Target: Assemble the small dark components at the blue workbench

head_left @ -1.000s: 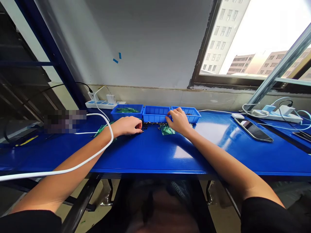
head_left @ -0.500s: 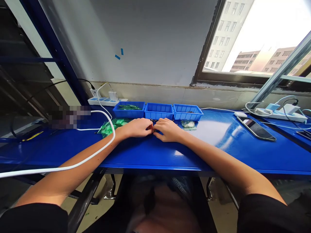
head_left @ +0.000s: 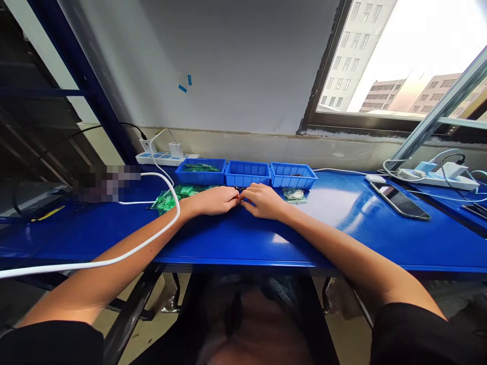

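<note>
My left hand (head_left: 218, 200) and my right hand (head_left: 262, 200) meet fingertip to fingertip over the blue table (head_left: 236, 243). The fingers of both are curled and pinched together; whatever sits between them is too small and covered to make out. Small dark pieces show just behind the fingertips. Green plastic packets (head_left: 167, 200) lie beside my left wrist, partly under the forearm. A clear bag (head_left: 294, 195) with pale contents rests to the right of my right hand. Right behind the hands stands the middle blue bin (head_left: 248, 177).
The left blue bin (head_left: 201, 177) holds green items, the right blue bin (head_left: 292, 180) a few dark pieces. A white cable (head_left: 114, 261) arches over my left forearm. Power strips (head_left: 163, 159) stand along the wall, and a phone (head_left: 399, 199) lies at the right.
Both hands stay together in nearly the same place, with small shifts of the fingers. The right hand's thumb and fingers have come slightly closer to the left fingertips.
</note>
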Demonstrator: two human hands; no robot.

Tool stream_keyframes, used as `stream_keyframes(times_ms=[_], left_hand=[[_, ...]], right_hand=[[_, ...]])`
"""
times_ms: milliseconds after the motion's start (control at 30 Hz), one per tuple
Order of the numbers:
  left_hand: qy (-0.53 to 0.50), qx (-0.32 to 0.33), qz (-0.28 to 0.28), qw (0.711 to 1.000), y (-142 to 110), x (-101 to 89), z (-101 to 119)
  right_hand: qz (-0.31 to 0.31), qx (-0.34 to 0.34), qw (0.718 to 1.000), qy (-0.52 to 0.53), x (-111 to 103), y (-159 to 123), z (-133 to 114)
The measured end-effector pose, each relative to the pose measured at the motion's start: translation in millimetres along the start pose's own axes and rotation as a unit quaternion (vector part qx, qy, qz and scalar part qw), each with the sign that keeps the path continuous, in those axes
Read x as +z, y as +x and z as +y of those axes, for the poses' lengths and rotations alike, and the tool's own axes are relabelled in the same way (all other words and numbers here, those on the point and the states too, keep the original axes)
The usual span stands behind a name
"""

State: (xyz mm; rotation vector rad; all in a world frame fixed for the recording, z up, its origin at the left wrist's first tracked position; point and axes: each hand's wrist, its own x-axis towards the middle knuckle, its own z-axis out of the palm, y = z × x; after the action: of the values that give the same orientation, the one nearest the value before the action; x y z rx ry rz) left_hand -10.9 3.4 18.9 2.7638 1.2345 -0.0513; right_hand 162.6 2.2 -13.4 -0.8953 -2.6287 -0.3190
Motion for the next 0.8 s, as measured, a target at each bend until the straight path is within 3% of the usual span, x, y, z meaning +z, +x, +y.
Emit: stream_keyframes(times_ms=[167,400,467,533,633,667,800], left_hand=[[-0.022,-0.001,-0.005,1.000,-2,-1.1,0],[-0.009,-0.031,0.039,0.999,-15,-20.6,-20],[-0.024,-0.034,0.029,0.999,-20,-25.4,-25],[-0.062,-0.014,-0.034,0.997,-23,-26.8,-23],[-0.119,0.034,-0.134,0.983,-23,-21.3,-7],[-0.125,0.039,-0.134,0.982,-21,-17.7,-1],[-0.075,0.097,0.013,0.992,-13,0.5,17]], right_hand=[[0.023,0.027,0.999,-0.027,-4,1,2],[0.195,0.174,0.964,-0.037,-42,-6,25],[0.211,0.203,0.955,-0.039,-52,-9,29],[0.177,0.217,0.959,-0.039,-55,-11,29],[0.069,0.191,0.979,-0.032,-50,-9,22],[0.035,0.178,0.983,-0.033,-46,-7,19],[-0.012,0.140,0.989,-0.034,-33,-2,6]])
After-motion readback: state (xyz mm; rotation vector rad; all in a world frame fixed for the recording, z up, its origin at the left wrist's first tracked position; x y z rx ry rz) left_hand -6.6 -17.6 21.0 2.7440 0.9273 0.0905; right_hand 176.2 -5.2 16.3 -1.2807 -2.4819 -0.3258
